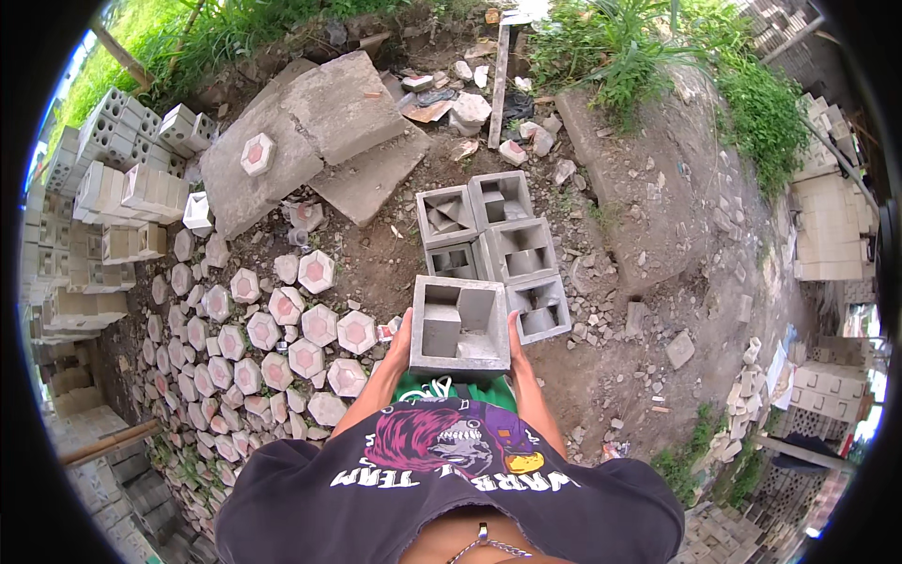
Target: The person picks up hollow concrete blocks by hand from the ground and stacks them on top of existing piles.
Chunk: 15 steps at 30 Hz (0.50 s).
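Close to my body I hold a square grey concrete ventilation block [432, 362], its open face with slanted inner partitions turned up. My left hand [401, 340] presses flat on its left side and my right hand [518, 348] grips its right side; most of the fingers are hidden behind the block. Just beyond it, several similar blocks lie close together on the dirt: one ventilation block [522, 227] sits in the middle of the group, and another ventilation block [562, 324] is beside my right hand.
Hexagonal pavers [264, 331] with reddish centres spread over the ground at left. Stacked pale blocks [155, 193] stand beyond them. Broken concrete slabs [348, 103] lie at the far left, near an upright post [500, 89]. Rubble [601, 282] litters the right side.
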Each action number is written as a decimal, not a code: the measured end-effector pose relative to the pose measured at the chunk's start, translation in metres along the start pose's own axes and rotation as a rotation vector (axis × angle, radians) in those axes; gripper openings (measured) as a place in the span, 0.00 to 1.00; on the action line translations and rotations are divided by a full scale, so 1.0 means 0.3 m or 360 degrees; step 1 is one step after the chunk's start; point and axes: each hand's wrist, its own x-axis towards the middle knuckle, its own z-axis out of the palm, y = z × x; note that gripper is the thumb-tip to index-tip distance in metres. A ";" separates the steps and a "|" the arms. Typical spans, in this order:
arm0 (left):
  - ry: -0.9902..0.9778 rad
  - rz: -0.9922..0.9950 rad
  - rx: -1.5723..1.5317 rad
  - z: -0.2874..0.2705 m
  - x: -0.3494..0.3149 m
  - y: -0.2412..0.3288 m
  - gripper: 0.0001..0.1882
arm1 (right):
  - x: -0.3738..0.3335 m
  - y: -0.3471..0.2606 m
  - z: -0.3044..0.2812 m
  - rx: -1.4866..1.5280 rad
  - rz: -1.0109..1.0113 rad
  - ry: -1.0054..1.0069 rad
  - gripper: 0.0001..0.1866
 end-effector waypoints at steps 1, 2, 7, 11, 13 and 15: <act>-0.0034 -0.0021 0.0008 0.000 0.010 0.006 0.40 | 0.010 -0.024 0.006 -0.0048 -0.0010 0.0007 0.51; -0.0001 -0.0031 0.0047 0.031 0.037 0.027 0.42 | 0.012 -0.060 0.015 -0.0071 -0.0044 0.0040 0.51; 0.0163 0.0004 0.0049 0.138 0.055 0.098 0.44 | 0.090 -0.157 -0.043 0.0034 -0.0002 -0.0156 0.50; 0.0190 0.0067 -0.0074 0.204 0.060 0.097 0.40 | 0.203 -0.218 -0.092 0.0035 0.0119 -0.0229 0.51; 0.0257 0.0134 -0.0186 0.220 0.101 0.086 0.40 | 0.263 -0.236 -0.132 0.0014 0.0130 -0.0203 0.52; 0.0285 0.0117 -0.0276 0.180 0.148 0.058 0.41 | 0.304 -0.227 -0.143 0.0055 0.0225 -0.0293 0.53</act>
